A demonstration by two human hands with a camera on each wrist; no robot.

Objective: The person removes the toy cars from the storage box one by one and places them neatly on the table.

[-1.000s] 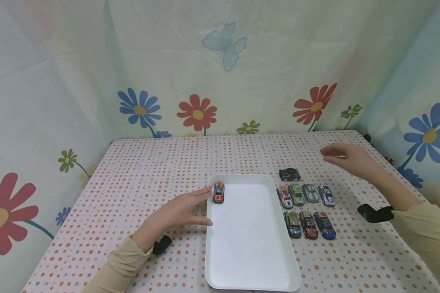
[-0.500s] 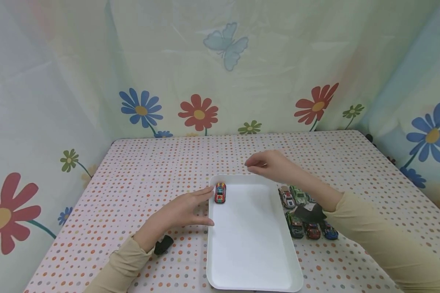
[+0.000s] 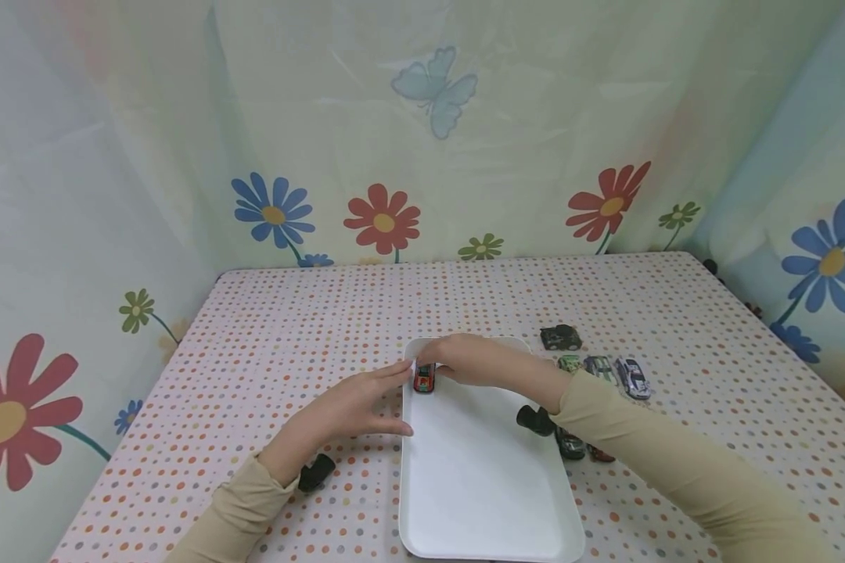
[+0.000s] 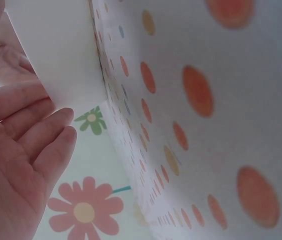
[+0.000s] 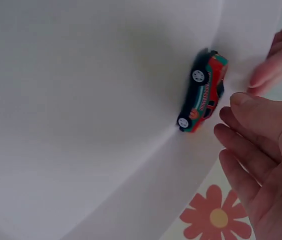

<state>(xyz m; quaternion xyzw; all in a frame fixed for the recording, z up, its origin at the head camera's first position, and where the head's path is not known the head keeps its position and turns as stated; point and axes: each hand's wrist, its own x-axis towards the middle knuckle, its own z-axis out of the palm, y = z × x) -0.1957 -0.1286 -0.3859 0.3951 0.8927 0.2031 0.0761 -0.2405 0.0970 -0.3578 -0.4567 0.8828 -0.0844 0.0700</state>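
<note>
A white tray [image 3: 489,477] lies on the table, with one red toy car [image 3: 425,381] in its far left corner. My left hand [image 3: 355,405] rests against the tray's left rim, fingers and thumb spread apart. My right hand [image 3: 468,361] reaches across the tray and partly covers the car in the head view. The right wrist view shows the red, green and black side of the car and its white wheels. There the right thumb and fingers are loosely bent close beside the car, a small gap between them and it.
To the right of the tray are several other toy cars, among them a black one [image 3: 560,337] and a white one [image 3: 633,378]; the right sleeve [image 3: 648,446] hides some. A dotted cloth [image 3: 289,313] covers the table, and flowered curtains [image 3: 535,117] surround it.
My right hand has moved left from beyond the cars at the right, over the tray's far edge, down to the red toy car. The left hand has stayed at the rim.
</note>
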